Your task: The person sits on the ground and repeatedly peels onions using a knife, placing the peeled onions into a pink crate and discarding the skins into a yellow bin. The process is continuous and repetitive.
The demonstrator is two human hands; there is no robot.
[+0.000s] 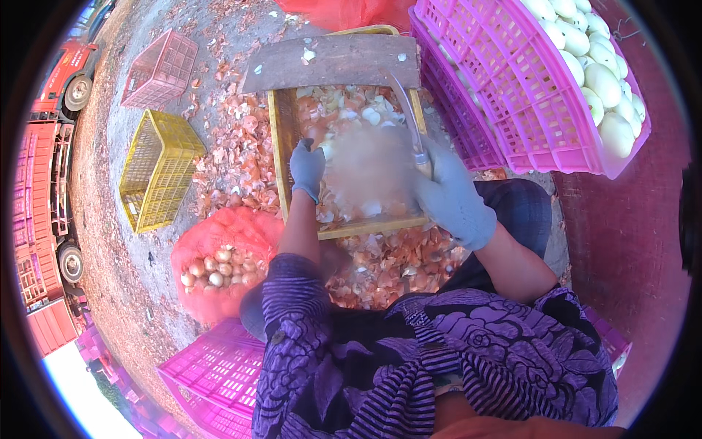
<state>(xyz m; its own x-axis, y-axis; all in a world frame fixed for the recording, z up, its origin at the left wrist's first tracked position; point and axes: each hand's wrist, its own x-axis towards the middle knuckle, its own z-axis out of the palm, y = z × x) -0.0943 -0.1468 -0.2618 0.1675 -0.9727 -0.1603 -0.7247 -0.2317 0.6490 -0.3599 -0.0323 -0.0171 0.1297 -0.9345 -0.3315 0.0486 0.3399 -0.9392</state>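
My right hand (452,201), in a pale grey-blue glove, grips the handle of a curved knife (404,106); its long blade points away from me toward a wooden board (329,64). In a matching glove with dark fingertips, my left hand (307,170) is over the left part of a yellow crate (281,139), fingers curled. A pale, roundish thing (327,149) shows beside those fingers, partly blurred by a hazy smudge across the middle of the picture. Onion skins and white trimmings (344,110) fill the crate. The board lies across its far end.
At the right, a tilted magenta crate (512,80) holds many peeled onions (601,84). A red mesh sack (219,293) of unpeeled onions (219,269) lies at the left. Yellow (157,172) and pink (161,69) crates stand beyond; another magenta crate (216,373) is near me. Skins litter the ground.
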